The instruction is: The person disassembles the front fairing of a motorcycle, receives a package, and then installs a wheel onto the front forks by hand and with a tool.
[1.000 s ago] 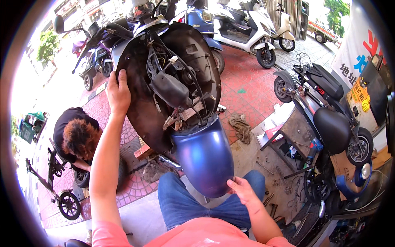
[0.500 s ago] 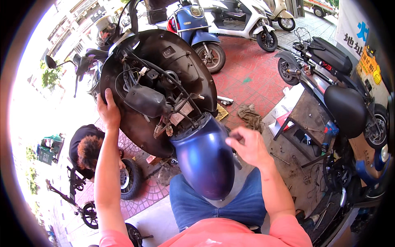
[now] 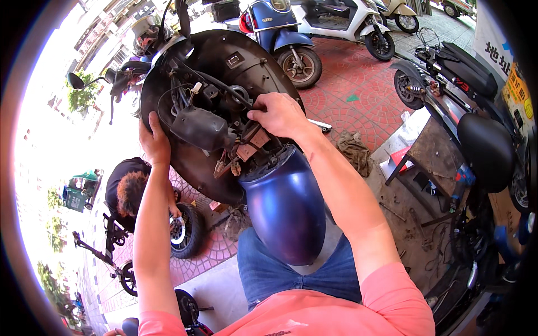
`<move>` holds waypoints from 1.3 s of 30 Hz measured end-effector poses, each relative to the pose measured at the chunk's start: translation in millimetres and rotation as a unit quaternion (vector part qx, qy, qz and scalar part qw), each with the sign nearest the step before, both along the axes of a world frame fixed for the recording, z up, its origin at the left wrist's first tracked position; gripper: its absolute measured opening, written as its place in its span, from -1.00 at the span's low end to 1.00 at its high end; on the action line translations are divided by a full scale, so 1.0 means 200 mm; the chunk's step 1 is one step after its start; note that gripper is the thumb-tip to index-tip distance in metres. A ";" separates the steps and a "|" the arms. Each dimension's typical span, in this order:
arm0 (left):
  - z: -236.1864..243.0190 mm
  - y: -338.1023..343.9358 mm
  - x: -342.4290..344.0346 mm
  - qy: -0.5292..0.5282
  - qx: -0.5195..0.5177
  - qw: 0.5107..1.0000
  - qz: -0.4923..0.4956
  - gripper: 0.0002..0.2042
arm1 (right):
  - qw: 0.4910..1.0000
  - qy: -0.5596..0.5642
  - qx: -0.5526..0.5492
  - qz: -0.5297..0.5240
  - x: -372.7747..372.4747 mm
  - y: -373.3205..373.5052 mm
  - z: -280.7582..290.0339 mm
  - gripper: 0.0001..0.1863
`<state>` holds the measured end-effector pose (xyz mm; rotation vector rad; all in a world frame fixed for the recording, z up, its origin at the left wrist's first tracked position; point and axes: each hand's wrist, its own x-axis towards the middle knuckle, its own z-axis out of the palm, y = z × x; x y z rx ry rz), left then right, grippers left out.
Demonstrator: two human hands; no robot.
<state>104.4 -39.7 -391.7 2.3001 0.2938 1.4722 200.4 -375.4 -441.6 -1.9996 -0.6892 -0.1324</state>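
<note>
A scooter's dark front shield (image 3: 235, 61) stands opened before me, with black cables (image 3: 210, 81), a dark box (image 3: 199, 129) and connectors (image 3: 221, 165) inside. My left hand (image 3: 155, 143) grips the shield's left edge, fingers behind it. My right hand (image 3: 277, 115) is closed among the cables right of the box, its thumb and index finger against them; what exactly they pinch is hidden. Below, the glossy blue front fender (image 3: 280, 218) sits between my knees.
A person in black (image 3: 126, 190) bends over a loose wheel (image 3: 190, 235) at left. Parked scooters (image 3: 286, 33) line the back. A stripped scooter (image 3: 479, 151), metal stool (image 3: 426, 162), cordless tool (image 3: 463, 175) and rag (image 3: 353, 151) are at right. A folding scooter (image 3: 112, 249) stands lower left.
My right hand has left the blue fender's lower edge and moved up among the cables. My left hand stays on the shield's edge, while the view has shifted slightly.
</note>
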 end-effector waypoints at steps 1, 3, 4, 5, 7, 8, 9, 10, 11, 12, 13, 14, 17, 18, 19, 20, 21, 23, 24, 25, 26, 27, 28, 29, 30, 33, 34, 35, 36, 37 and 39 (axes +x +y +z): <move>0.01 -0.02 -0.01 -0.004 -0.003 1.000 -0.003 -0.47 | 0.999 -0.012 0.034 -0.015 0.00 0.01 -0.03 -0.64; 0.01 -0.05 -0.01 -0.003 -0.010 1.000 -0.006 -0.45 | 0.986 0.006 0.159 -0.046 0.06 0.04 -0.15 -0.72; 0.02 -0.05 -0.02 0.002 -0.011 1.000 -0.003 -0.44 | 0.971 0.069 0.224 -0.041 0.07 0.03 -0.12 -0.73; 0.02 -0.05 -0.02 0.008 -0.013 1.000 0.000 -0.43 | 0.967 0.071 0.232 -0.076 0.10 0.07 -0.14 -0.69; 0.01 -0.05 0.00 -0.004 -0.007 1.000 0.006 -0.42 | 0.955 0.083 0.254 -0.129 0.13 0.12 -0.15 -0.66; 0.02 -0.05 0.00 0.001 -0.010 1.000 0.003 -0.41 | 0.948 0.090 0.267 -0.147 0.14 0.14 -0.16 -0.67; 0.01 -0.04 0.00 -0.005 -0.004 1.000 0.005 -0.41 | 0.942 0.098 0.276 -0.165 0.15 0.16 -0.18 -0.67; 0.00 -0.03 0.00 -0.012 0.002 1.000 0.006 -0.41 | 0.931 0.107 0.311 -0.160 0.15 0.18 -0.19 -0.69; 0.00 -0.02 0.01 -0.019 0.007 1.000 0.005 -0.41 | 0.918 0.116 0.345 -0.156 0.15 0.20 -0.20 -0.70; -0.02 0.01 0.01 -0.020 0.010 1.000 0.013 -0.41 | 0.905 0.126 0.378 -0.150 0.12 0.21 -0.19 -0.70; -0.03 0.06 0.01 -0.021 0.013 0.999 0.021 -0.40 | 0.897 0.180 0.385 -0.122 0.11 0.21 -0.18 -0.73; -0.04 0.10 0.02 -0.023 0.016 0.999 0.027 -0.40 | 0.885 0.233 0.391 -0.094 0.10 0.19 -0.16 -0.74; -0.01 -0.05 0.00 0.004 -0.032 0.999 0.000 -0.38 | 0.866 0.313 0.388 -0.030 0.14 0.09 -0.14 -0.73; -0.01 -0.05 0.00 0.005 -0.032 0.999 -0.003 -0.38 | 0.860 0.331 0.388 -0.008 0.14 0.08 -0.14 -0.72; -0.01 -0.05 0.00 0.007 -0.032 0.999 -0.006 -0.38 | 0.864 0.323 0.385 -0.003 0.14 0.07 -0.14 -0.72; -0.02 -0.04 0.00 0.009 -0.033 0.999 -0.010 -0.37 | 0.869 0.315 0.382 0.002 0.13 0.07 -0.14 -0.72; -0.02 -0.01 0.02 -0.006 -0.028 0.999 -0.016 -0.38 | 0.872 0.306 0.382 0.009 0.12 0.08 -0.13 -0.72; -0.05 0.08 0.02 -0.026 -0.015 0.999 -0.013 -0.43 | 0.868 0.298 0.396 0.019 0.09 0.10 -0.13 -0.72; -0.05 0.06 0.03 -0.028 -0.022 0.999 -0.023 -0.45 | 0.867 0.295 0.401 0.022 0.08 0.10 -0.14 -0.71; -0.05 0.05 0.04 -0.034 -0.015 0.999 -0.029 -0.47 | 0.865 0.283 0.414 0.019 0.07 0.10 -0.14 -0.73; -0.04 0.03 0.05 -0.040 -0.008 0.999 -0.034 -0.48 | 0.869 0.272 0.412 0.027 0.06 0.08 -0.14 -0.73; -0.03 0.01 0.04 -0.044 0.001 0.998 -0.038 -0.49 | 0.872 0.263 0.412 0.037 0.03 0.07 -0.14 -0.74; -0.02 0.01 0.04 -0.042 0.005 0.999 -0.032 -0.50 | 0.876 0.255 0.407 0.046 0.02 0.07 -0.15 -0.74; -0.01 0.00 0.04 -0.040 0.009 0.999 -0.027 -0.52 | 0.876 0.241 0.418 0.022 0.03 0.08 -0.15 -0.75; -0.04 0.00 0.04 -0.029 0.008 0.999 -0.020 -0.53 | 0.871 0.234 0.431 0.002 0.07 0.08 -0.17 -0.75; -0.04 0.02 0.04 -0.039 -0.010 0.998 -0.043 -0.57 | 0.883 0.248 0.398 -0.021 0.13 0.13 -0.15 -0.73; -0.04 0.02 0.02 -0.043 -0.007 0.998 -0.041 -0.58 | 0.875 0.285 0.392 -0.008 0.13 0.13 -0.13 -0.72; -0.03 0.03 0.02 -0.037 -0.008 0.999 -0.035 -0.58 | 0.865 0.321 0.385 0.005 0.14 0.13 -0.12 -0.71; -0.02 0.03 0.01 -0.033 -0.006 0.999 -0.035 -0.57 | 0.864 0.329 0.382 -0.004 0.14 0.13 -0.11 -0.71; -0.01 0.01 0.00 -0.030 -0.003 0.999 -0.036 -0.57 | 0.862 0.336 0.380 -0.014 0.16 0.14 -0.10 -0.70; 0.01 -0.03 -0.02 -0.027 0.000 0.999 -0.047 -0.57 | 0.862 0.345 0.368 -0.037 0.17 0.14 -0.06 -0.70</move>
